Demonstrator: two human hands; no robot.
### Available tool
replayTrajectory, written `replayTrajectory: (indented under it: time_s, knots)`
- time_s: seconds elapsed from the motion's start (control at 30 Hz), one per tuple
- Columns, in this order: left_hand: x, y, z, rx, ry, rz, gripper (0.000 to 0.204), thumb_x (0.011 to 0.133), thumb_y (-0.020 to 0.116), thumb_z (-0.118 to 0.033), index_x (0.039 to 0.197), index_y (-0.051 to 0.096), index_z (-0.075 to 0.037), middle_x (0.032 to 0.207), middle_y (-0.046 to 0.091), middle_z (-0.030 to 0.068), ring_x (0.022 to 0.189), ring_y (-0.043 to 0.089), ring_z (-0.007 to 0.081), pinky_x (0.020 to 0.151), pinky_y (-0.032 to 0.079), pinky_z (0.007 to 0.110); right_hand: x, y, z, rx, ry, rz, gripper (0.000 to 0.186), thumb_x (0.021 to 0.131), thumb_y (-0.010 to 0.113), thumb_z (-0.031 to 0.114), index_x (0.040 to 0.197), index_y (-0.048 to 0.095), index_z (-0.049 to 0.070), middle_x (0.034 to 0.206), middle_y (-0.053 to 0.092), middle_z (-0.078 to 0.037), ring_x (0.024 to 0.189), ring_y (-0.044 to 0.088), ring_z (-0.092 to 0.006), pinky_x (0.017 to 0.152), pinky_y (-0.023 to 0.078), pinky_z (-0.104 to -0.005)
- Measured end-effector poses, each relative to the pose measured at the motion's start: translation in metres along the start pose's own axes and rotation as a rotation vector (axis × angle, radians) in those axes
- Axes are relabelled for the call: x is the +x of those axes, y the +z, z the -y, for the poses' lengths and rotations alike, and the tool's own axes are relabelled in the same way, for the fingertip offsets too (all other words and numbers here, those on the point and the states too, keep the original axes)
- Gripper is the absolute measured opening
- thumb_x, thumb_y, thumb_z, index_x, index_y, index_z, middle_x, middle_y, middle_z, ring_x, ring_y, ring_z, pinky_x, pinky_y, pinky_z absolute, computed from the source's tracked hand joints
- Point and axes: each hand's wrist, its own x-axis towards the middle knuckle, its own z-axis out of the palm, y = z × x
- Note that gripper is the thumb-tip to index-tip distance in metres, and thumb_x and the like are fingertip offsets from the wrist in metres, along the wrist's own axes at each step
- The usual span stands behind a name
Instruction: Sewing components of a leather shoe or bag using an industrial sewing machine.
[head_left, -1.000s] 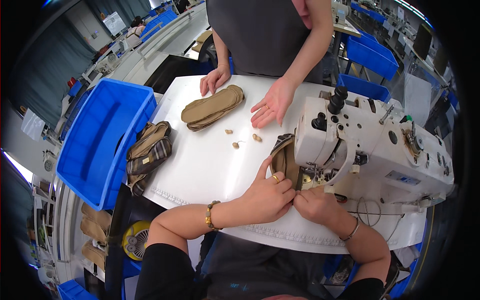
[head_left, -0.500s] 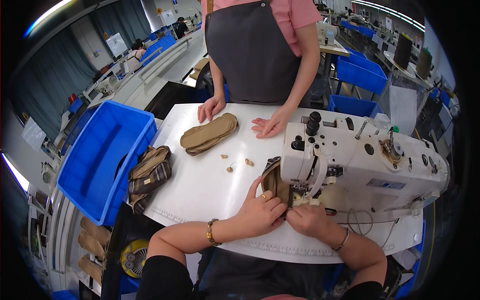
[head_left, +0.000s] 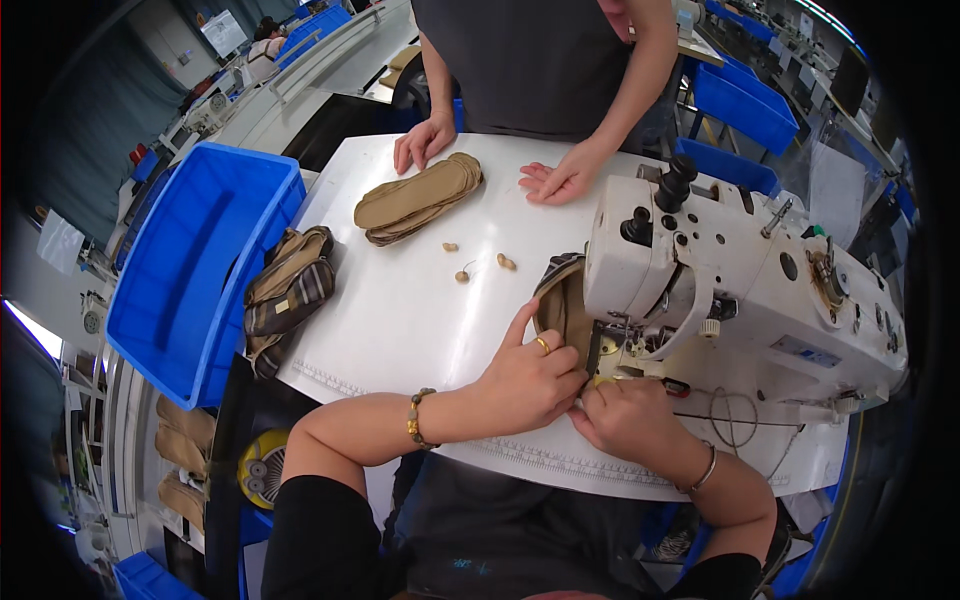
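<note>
A tan-lined, dark plaid fabric piece (head_left: 570,307) lies on the sewing machine (head_left: 745,270) bed, partly hidden by the machine head. My left hand (head_left: 533,378) is closed on its near edge, with the index finger stretched along its left side. Close by, right in front of the needle area, my right hand (head_left: 632,415) is closed with its fingertips pinching the edge of the same piece. The fingertips of both hands almost meet. Just behind my right hand's knuckles lies a small black-and-red tool (head_left: 676,387), its kind unclear.
Across the white table (head_left: 400,330) a person in a dark apron (head_left: 525,70) rests both hands on it. Nearby are a stack of tan sole-shaped pieces (head_left: 418,198), small peanut-like bits (head_left: 506,262), a plaid fabric bundle (head_left: 290,285) and a blue bin (head_left: 200,280). Loose cord (head_left: 735,415) lies right.
The whole view has tilted downward, so the table and machine sit higher in it. Both my hands keep hold of the fabric at the needle. The other person's hands stay on the table.
</note>
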Motion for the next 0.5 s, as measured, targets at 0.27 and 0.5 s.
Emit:
replayTrajectory:
  time_s: [0.27,0.5]
  knots:
    - [-0.0018,-0.0009,-0.0037,-0.040,-0.014,0.004,0.018,0.073,0.078,-0.021,0.091,0.077,-0.017,0.078,0.050,-0.0035,0.086,0.052,0.0173,0.112,0.028,0.061,-0.0099,0.0088,0.0074,-0.156,-0.078,0.074,0.008,0.072,0.064,0.009,0.077,0.063,0.003,0.062,0.056,-0.004,0.051,0.060,-0.0169,0.045,0.046,-0.0311]
    - [0.0042,-0.0068,0.0058,-0.159,-0.092,0.134,0.019,0.072,0.079,-0.017,0.092,0.078,-0.018,0.082,0.056,-0.0045,0.088,0.056,0.0177,0.112,0.022,0.062,-0.0024,0.0080,0.0084,-0.114,-0.091,0.021,0.007,0.072,0.065,0.008,0.074,0.059,0.005,0.059,0.054,-0.002,0.050,0.059,-0.0129,0.044,0.045,-0.0275]
